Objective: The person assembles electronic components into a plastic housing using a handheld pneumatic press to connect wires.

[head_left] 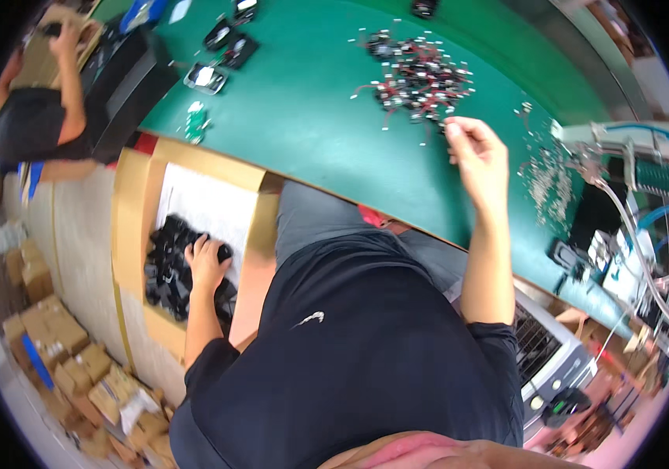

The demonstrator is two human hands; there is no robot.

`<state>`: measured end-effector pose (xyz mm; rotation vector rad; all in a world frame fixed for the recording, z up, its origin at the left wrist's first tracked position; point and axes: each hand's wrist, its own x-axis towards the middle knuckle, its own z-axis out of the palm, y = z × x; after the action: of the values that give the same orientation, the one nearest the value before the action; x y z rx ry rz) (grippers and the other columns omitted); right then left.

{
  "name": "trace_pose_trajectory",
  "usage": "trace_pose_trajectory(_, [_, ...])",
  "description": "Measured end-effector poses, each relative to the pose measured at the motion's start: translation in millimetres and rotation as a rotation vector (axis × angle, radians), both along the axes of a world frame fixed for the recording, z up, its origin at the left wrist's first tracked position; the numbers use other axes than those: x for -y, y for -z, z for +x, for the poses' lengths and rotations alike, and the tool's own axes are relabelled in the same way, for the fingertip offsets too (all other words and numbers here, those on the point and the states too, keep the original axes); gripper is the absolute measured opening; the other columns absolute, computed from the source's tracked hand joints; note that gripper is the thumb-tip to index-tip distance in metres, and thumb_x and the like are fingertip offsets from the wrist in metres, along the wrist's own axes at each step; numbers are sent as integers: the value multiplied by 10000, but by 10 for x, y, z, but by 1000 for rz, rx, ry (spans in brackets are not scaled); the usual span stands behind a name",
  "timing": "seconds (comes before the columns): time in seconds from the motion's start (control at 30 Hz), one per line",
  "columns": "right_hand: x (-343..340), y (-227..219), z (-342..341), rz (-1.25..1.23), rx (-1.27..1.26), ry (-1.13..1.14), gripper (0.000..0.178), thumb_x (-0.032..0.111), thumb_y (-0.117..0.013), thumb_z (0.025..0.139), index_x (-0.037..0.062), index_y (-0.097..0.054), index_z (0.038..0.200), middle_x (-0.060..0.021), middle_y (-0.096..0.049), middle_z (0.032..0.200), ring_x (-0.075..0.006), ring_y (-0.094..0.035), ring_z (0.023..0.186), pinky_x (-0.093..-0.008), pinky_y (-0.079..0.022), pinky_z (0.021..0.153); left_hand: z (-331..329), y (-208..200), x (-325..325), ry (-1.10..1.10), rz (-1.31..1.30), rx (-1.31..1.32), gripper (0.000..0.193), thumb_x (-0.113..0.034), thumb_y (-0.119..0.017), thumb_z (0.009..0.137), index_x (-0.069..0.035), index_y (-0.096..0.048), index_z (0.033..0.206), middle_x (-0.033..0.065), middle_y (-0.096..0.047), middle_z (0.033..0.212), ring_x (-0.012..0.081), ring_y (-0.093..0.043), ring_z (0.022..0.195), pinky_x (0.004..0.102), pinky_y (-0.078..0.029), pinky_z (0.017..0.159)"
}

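My left hand (208,264) reaches down into an open cardboard box (132,227). Its fingers curl round a black plastic part (225,252), above a heap of similar black parts (168,262). Over the green table, my right hand (477,152) has thumb and forefinger pinched together at the near edge of a pile of small black parts with red and black wires and white connectors (420,78). Whatever sits between those fingertips is too small to make out against the pile.
Black casings (229,43) and a green part (196,123) lie at the table's left. Small pale pieces (549,184) are scattered right, near a metal fixture with hoses (588,160). Another person (41,117) works at far left. Cardboard boxes (57,328) are stacked lower left.
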<state>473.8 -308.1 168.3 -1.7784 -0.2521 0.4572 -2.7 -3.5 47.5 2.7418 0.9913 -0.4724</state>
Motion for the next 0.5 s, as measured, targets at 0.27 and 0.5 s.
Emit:
trace_pose_trajectory(0.27, [339, -20, -504, -120, 353, 94, 60, -33, -733, 886, -20, -691, 926, -84, -679, 948, -188, -703, 853, -301, -594, 728, 1068, -837, 168, -445, -890, 1057, 421, 20, -720, 860, -40, -501, 1215, 195, -664, 1195, 213, -644, 969, 351, -536, 901])
trace_pose_trajectory(0.5, [504, 95, -613, -330, 758, -30, 124, 33, -790, 815, 48, -732, 923, -80, -690, 890, -296, -649, 837, -409, -528, 747, 2404, -1209, 989, -531, -2048, 909, 574, -343, -619, 1004, -67, -439, 1474, 160, -622, 1201, 225, -601, 872, 337, -504, 649])
